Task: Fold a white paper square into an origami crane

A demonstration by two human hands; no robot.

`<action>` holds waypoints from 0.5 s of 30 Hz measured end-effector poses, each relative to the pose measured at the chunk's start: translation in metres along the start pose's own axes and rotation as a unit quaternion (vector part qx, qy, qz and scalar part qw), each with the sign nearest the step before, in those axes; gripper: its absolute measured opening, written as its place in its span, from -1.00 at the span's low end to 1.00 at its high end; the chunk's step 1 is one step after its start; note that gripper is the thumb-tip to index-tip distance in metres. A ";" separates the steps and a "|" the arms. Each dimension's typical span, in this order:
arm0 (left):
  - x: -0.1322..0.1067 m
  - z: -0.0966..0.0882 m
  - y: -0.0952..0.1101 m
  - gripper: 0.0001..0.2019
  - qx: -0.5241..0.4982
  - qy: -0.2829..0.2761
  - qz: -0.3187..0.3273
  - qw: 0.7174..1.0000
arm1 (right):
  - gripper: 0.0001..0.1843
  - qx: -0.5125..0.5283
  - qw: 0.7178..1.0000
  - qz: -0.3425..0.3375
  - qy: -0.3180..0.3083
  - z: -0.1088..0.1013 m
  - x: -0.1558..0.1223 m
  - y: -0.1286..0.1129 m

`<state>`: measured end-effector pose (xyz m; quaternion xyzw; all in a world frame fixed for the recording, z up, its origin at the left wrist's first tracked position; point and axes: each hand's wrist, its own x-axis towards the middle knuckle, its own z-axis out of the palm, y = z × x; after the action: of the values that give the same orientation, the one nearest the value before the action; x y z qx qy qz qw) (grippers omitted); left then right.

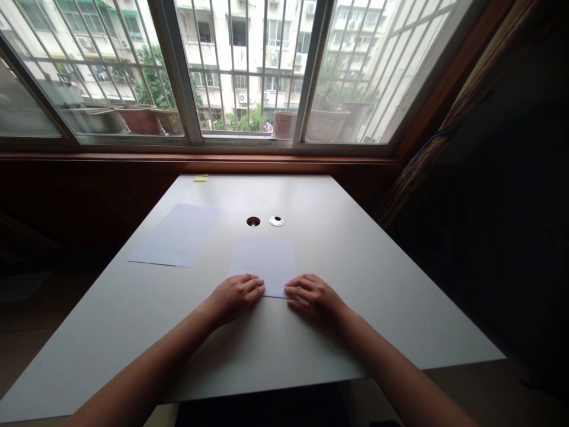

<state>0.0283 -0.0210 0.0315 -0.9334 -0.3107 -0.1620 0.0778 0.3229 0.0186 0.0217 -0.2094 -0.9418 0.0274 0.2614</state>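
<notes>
A white sheet of paper (263, 258) lies on the white table in front of me, its near edge facing me. At its near left corner my left hand (240, 293) is closed, fingers curled together on the paper; its thumb is mostly hidden. My right hand (313, 296) holds the near right corner, with its fingers bent over the edge and the thumb showing lower down. A short stretch of the near edge shows between the two hands. The sheet looks flat.
More white paper (175, 234) lies to the left on the table (364, 308). Beyond my sheet are a round cable hole (253, 222) and a silvery ring-shaped cover (276, 221). Yellow tape (201, 178) marks the far edge. A barred window and a curtain (462, 95) stand behind.
</notes>
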 end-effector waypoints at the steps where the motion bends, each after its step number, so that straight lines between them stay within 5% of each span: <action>1: 0.001 0.001 0.000 -0.74 0.006 0.001 0.006 1.000 | -0.77 0.000 1.000 0.004 -0.002 0.000 0.000 0.001; 15: -0.007 0.004 -0.017 -0.81 0.037 0.079 0.017 0.996 | -0.90 -0.010 1.000 0.003 0.018 0.008 0.018 0.001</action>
<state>0.0134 -0.0108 0.0261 -0.9195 -0.2932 -0.2221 0.1388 0.3057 0.0275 0.0233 -0.2150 -0.9365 0.0152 0.2767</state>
